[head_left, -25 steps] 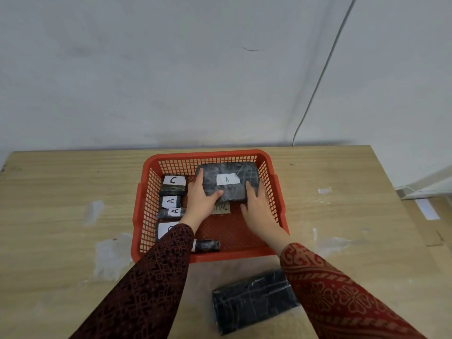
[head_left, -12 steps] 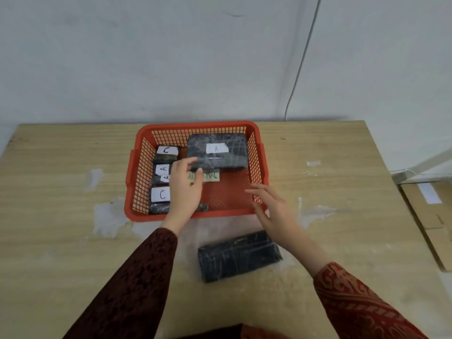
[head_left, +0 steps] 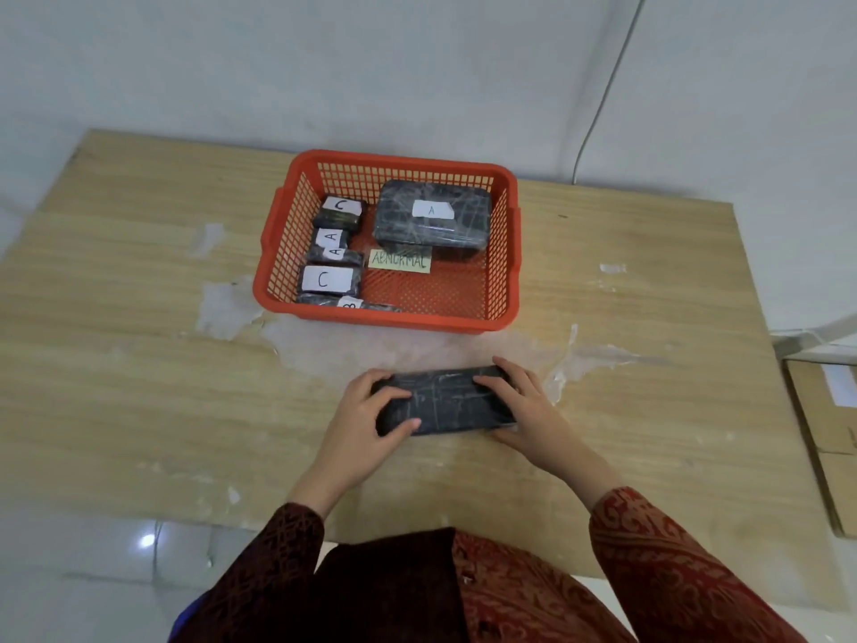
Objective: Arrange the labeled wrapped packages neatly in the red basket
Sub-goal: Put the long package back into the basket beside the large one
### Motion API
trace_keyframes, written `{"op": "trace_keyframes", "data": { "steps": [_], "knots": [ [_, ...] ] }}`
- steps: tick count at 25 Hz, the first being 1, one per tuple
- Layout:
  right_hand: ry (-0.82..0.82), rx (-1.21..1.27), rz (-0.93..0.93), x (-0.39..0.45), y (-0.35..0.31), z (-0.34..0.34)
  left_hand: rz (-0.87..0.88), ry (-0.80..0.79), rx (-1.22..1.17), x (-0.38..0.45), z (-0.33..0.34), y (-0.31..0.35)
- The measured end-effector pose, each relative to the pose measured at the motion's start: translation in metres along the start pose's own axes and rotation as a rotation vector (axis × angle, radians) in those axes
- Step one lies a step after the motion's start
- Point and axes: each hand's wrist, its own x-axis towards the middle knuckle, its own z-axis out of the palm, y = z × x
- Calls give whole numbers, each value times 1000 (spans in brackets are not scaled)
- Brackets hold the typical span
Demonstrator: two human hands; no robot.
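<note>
A wooden table [head_left: 139,387] fills the room's near side. On its far half sits the red basket [head_left: 394,320], with a big package labelled A [head_left: 433,215] in its far right corner and smaller labelled packages [head_left: 331,278] lined along its left wall. Nearer, outside the basket, a dark wrapped package [head_left: 445,401] lies flat on the table between both hands: left hand [head_left: 366,410] clasping its left end, right hand [head_left: 524,406] gripping its right end.

Front package [head_left: 348,306] half hidden by basket rim [head_left: 371,317] — label partly cut; cardboard box [head_left: 830,433] cropped.
</note>
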Motion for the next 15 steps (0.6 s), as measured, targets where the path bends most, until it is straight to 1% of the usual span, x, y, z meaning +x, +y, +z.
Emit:
{"op": "trace_keyframes", "data": {
  "steps": [2,4,6,7,9,12,13,15],
  "knots": [
    [-33,25,1,2,1,-3,36,-74,26,-2,0,-4],
    [-85,158,27,5,2,-16,21,-87,-8,0,-6,-2],
    [-43,394,59,5,-1,-35,-45,-57,-169,2,-18,3],
    [-18,470,66,5,-3,-46,-73,-39,-248,4,-26,8],
    [-1,516,64,3,-10,-68,-88,2,-328,9,-43,20],
    [49,508,29,13,-22,-98,-88,72,-399,32,-72,35],
    [66,500,37,20,-25,-106,-108,103,-437,43,-81,40],
    [118,533,70,38,-31,-117,-212,168,-516,67,-96,45]
  ]
}}
